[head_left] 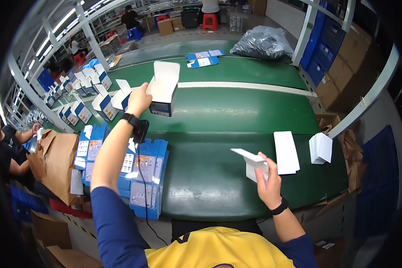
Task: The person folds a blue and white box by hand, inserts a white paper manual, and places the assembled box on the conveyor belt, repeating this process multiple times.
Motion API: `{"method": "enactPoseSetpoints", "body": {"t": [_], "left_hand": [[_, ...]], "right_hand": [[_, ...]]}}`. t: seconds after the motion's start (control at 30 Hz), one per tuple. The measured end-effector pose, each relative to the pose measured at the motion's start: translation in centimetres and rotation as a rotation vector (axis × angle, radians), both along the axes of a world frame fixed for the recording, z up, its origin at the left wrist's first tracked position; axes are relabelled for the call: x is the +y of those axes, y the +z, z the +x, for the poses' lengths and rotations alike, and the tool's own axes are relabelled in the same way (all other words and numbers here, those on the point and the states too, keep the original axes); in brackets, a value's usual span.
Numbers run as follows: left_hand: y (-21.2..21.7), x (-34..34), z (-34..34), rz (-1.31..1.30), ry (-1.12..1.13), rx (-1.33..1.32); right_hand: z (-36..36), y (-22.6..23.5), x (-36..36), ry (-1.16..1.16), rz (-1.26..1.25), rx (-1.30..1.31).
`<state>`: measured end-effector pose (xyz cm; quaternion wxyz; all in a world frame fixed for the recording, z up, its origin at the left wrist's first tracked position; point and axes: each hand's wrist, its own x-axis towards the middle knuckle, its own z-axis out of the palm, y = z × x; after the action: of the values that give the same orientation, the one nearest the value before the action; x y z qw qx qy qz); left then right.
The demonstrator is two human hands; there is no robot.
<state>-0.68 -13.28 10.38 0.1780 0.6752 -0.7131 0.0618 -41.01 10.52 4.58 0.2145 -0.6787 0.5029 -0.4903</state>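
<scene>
My left hand is closed on the side of a small blue-and-white carton, held upright above the green belt with its white lid flap raised. In my right hand is a folded white card, gripped between thumb and fingers over the near worktop. Right of that hand lie a stack of white cards and a fanned pile of smaller white cards. Flat blue printed cartons are piled below my left forearm.
Several open-topped cartons stand in rows at the left on the belt. Far across are flat carton pieces and a grey plastic bag. Brown paper and another person are at the left; a metal post rises right.
</scene>
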Motion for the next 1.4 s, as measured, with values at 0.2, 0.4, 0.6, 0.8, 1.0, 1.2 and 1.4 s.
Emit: {"method": "enactPoseSetpoints", "body": {"t": [0.2,0.4,0.6,0.8,1.0,1.2,1.4], "left_hand": [[5.0,16.5,-11.8,0.165,-0.222,0.097],[-3.8,27.3,-18.1,0.099,-0.037,0.320],[-4.1,29.0,-20.2,-0.166,-0.044,0.394],[-3.0,31.8,-22.4,-0.048,-0.487,0.987],[-2.6,30.1,-21.2,0.518,-0.549,1.663],[-3.5,29.2,-20.7,0.859,-0.406,1.598],[-4.7,29.6,-20.1,0.797,-0.393,1.702]], "right_hand": [[-1.6,-0.7,-0.4,-0.110,0.006,-0.158],[-2.1,-1.1,2.6,-0.026,0.049,-0.466],[-1.9,0.9,3.6,-0.005,-0.064,-0.347],[1.5,3.1,5.1,0.080,-0.151,-0.506],[0.7,4.0,6.2,0.188,-0.055,-0.400],[0.8,5.2,6.0,0.241,-0.172,0.081],[2.0,6.0,6.4,0.215,-0.169,0.182]]}}
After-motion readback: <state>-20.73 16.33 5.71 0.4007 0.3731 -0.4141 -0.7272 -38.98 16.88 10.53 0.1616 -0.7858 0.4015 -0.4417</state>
